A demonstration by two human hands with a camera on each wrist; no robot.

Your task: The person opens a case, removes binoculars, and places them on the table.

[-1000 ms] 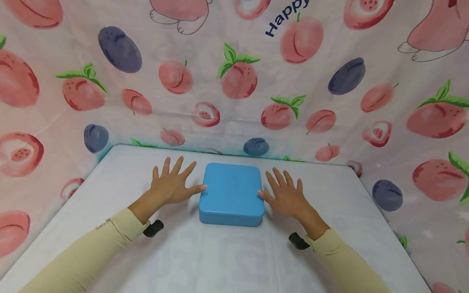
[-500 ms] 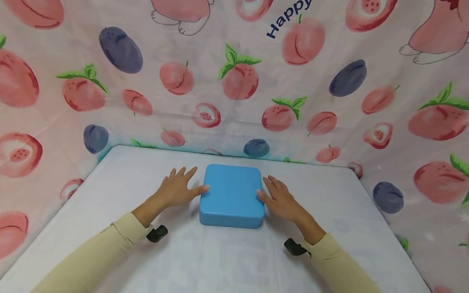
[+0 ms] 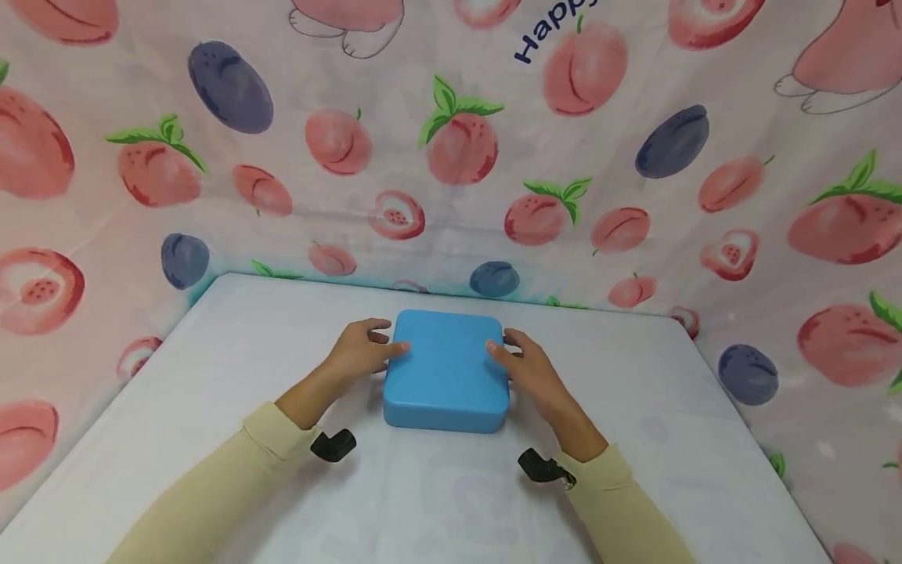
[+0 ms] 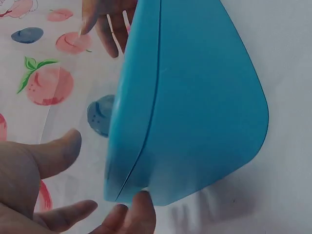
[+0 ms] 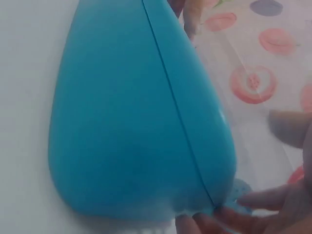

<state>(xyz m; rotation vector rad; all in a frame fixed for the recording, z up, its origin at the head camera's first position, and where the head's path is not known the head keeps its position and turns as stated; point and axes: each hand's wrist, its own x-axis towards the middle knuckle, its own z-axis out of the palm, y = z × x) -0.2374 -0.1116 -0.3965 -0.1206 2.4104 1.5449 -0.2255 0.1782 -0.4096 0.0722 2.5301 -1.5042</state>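
Note:
A square blue box [image 3: 447, 374] with rounded corners lies flat on the white-covered table, its lid down. A thin seam runs round its side in both wrist views. My left hand [image 3: 358, 352] is at the box's left side, with the thumb over the lid and the fingers loosely bent beside the wall. In the left wrist view the thumb stands off the lid, while two fingertips [image 4: 142, 202] reach the edge near the seam. My right hand [image 3: 535, 374] mirrors it on the right side. Its fingertips [image 5: 225, 214] are right at the seam, the thumb apart.
The white tabletop [image 3: 437, 501] spreads around the box. Behind it and at both sides hangs a pink fruit-print cloth [image 3: 451, 227]. Small black devices [image 3: 333, 445] sit under both wrists, by the beige sleeves [image 3: 211, 493].
Both hands have come inward to the box. Their spread fingers have drawn in and bent beside its walls, and the thumbs reach farther over the lid. The box stays in place.

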